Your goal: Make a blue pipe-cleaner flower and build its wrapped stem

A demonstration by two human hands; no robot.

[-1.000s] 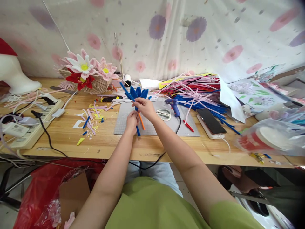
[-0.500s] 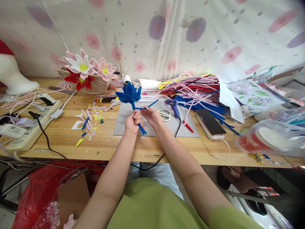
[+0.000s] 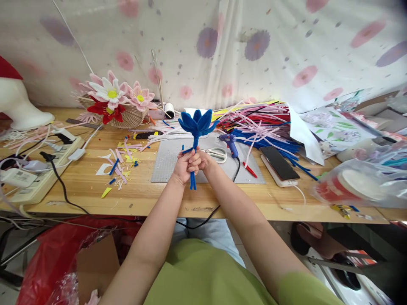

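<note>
A blue pipe-cleaner flower (image 3: 197, 123) stands upright above the grey cutting mat (image 3: 165, 154), its petals spread at the top. My left hand (image 3: 183, 167) is closed round its stem, and the stem's blue ends (image 3: 193, 182) stick out below the fingers. Against it, on the right side of the stem, my right hand (image 3: 204, 161) is closed too, its fingertips partly hidden behind the stem and left hand. A loose blue pipe cleaner (image 3: 188, 150) pokes out to the left, just above the left hand, where the right fingers meet the stem.
Scissors (image 3: 216, 155), a glue gun (image 3: 229, 144) and a red pen-like tool (image 3: 250, 169) lie on the mat. Pipe cleaners (image 3: 254, 118) are heaped behind. At right are a phone (image 3: 280, 163) and bagged cup (image 3: 349, 186); at left, scraps (image 3: 119, 167), finished flowers (image 3: 111, 94) and a power strip (image 3: 47, 173).
The flower and both hands have shifted right, and the flower is now upright. My right hand has closed in on the stem; the loose pipe cleaner's end has swung from right to left.
</note>
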